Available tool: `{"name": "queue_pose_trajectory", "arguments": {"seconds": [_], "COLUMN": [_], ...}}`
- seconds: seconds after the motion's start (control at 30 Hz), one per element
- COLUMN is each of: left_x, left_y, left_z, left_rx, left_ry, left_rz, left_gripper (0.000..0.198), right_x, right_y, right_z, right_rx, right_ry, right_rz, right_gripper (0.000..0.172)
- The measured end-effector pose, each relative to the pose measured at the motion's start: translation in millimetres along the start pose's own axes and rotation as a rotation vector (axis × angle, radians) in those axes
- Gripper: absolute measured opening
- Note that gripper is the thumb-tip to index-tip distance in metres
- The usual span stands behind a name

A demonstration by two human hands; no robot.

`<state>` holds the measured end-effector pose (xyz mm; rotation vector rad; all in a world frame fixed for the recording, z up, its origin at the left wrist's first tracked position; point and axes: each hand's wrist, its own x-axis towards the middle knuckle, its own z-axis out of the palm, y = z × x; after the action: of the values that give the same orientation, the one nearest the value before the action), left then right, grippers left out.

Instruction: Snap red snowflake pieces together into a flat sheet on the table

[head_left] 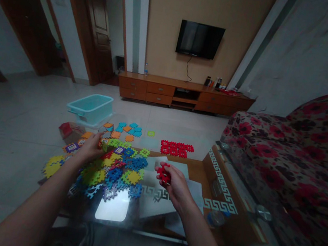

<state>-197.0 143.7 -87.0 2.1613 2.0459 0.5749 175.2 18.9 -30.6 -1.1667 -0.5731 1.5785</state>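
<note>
My right hand (173, 179) is closed around a red interlocking plastic piece (163, 174) above the right half of the glass table (146, 229). My left hand (92, 148) reaches to the left part of a heap of colourful interlocking pieces (115, 169). Its fingertips are among the pieces, partly hidden, so I cannot tell whether they grip one. Yellow, blue, green, purple and orange pieces overlap in the heap. Red pieces (174, 148) lie in rows at the far side of the table. Blue pieces (131, 129) are grouped left of them, with a single green frame-shaped piece (151, 134) between.
A turquoise plastic tub (91, 108) stands beyond the table's left end. A flowered sofa (275, 133) borders the right side. White sheets (153, 205) show around the table's middle. A low wooden cabinet (159, 91) stands at the far wall beneath a television (200, 40).
</note>
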Motion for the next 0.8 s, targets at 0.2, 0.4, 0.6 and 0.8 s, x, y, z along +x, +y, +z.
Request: {"name": "queue_pose_trajectory", "arguments": {"seconds": [0.2, 0.4, 0.6, 0.8], "left_x": [-23, -41, -59, -78], "left_y": [27, 85, 136, 174], "left_z": [-22.4, -35.2, -22.4, -14.4], "left_rx": [-0.109, -0.486, -1.008, -1.185], "left_ry": [0.071, 0.104, 0.090, -0.041], "left_rz": [0.000, -0.096, -0.194, -0.191], "left_gripper": [0.079, 0.061, 0.050, 0.054], "right_x": [-5, -7, -4, -1], "right_y": [0, 1, 5, 2], "right_z": [-2, -6, -16, -25], "right_rx": [-0.044, -0.056, -0.072, -0.078], "right_ry": [-0.021, 0.007, 0.048, 0.053], "right_rz": [-0.030, -0.048, -0.085, -0.170], "right_gripper": [0.025, 0.026, 0.030, 0.038]}}
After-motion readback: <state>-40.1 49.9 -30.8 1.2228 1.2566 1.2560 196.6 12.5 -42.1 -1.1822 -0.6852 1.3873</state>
